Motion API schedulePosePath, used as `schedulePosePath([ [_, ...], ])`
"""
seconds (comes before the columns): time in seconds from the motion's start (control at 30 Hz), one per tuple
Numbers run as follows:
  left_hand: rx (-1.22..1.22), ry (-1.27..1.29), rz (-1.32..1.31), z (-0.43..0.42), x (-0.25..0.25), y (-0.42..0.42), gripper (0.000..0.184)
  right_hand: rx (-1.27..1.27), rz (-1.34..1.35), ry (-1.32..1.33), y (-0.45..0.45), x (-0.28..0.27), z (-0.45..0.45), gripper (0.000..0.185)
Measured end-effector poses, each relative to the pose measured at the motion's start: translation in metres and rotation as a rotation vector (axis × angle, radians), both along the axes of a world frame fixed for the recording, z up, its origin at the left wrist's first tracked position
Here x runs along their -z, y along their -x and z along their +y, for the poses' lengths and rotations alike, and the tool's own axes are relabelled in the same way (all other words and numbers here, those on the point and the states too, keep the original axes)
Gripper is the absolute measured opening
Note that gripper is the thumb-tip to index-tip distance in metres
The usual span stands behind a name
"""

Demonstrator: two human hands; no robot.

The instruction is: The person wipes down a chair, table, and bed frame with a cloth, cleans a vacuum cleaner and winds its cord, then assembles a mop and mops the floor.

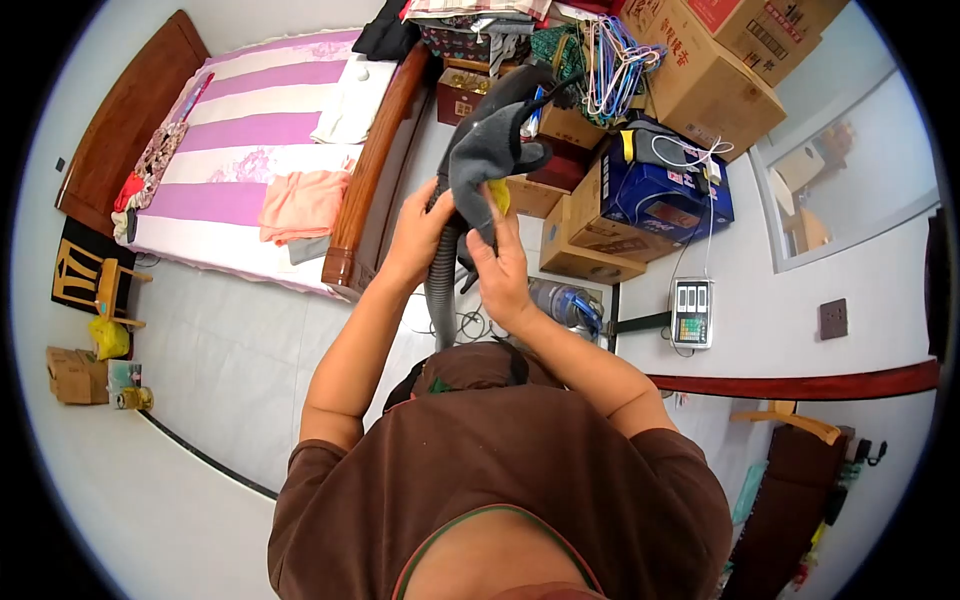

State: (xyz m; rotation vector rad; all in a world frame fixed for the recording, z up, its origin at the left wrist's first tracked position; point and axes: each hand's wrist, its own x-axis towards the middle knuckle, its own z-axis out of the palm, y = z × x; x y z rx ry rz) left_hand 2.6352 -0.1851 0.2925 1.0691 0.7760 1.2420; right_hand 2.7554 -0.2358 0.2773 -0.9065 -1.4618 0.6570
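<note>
A dark corrugated hose (441, 290) hangs upright in front of my chest, its upper part running behind a piece of soft grey fabric (485, 160) with dark edges. The fabric has a rounded, glove-like lobe, but its exact kind is unclear. My left hand (418, 232) is closed around the hose, the thumb beside the fabric's lower left edge. From the right, my right hand (503, 268) pinches the fabric's lower end, thumb in front. A small yellow patch (499, 194) shows by the right fingertips.
A bed (240, 140) with folded clothes stands left. Cardboard boxes (700, 70), a blue box (665, 190) and bunched hangers (615, 65) fill the far right. A clear bluish container (567, 303) and loose cable (472, 325) lie on the floor near a scale display (691, 313).
</note>
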Motion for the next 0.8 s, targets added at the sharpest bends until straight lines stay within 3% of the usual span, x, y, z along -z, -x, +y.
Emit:
schedulePosePath([
  [0.1,0.041,0.051,-0.048,0.004,-0.01,-0.006,0.029,-0.012,0.38,0.256,-0.006,-0.023,0.006,0.044],
  [0.13,0.049,0.079,-0.034,0.005,-0.013,-0.007,0.03,-0.014,0.455,0.178,-0.01,-0.029,0.014,0.047],
  [0.17,0.034,0.091,-0.054,0.003,-0.021,-0.013,0.031,-0.08,0.647,0.277,-0.015,-0.018,0.027,0.05],
  [0.23,-0.026,0.049,-0.07,0.015,-0.019,-0.023,0.031,-0.26,0.747,0.33,-0.022,-0.018,0.026,0.052],
  [0.33,-0.078,0.075,-0.124,0.033,-0.025,-0.029,0.034,0.06,-0.009,0.211,-0.014,-0.02,0.007,0.041],
  [0.43,-0.133,0.032,0.017,0.044,-0.036,-0.022,0.036,0.23,-0.289,-0.116,-0.001,-0.003,-0.011,0.036],
  [0.47,-0.125,0.043,-0.025,0.043,-0.04,-0.023,0.037,0.228,-0.287,0.051,-0.001,0.014,-0.02,0.046],
  [0.63,-0.115,0.077,-0.172,0.026,-0.053,-0.038,0.04,0.102,0.05,0.342,-0.028,0.026,-0.024,0.062],
  [0.8,-0.115,-0.032,-0.201,0.016,-0.066,-0.069,0.039,-0.394,0.098,0.493,-0.075,-0.005,0.002,0.049],
])
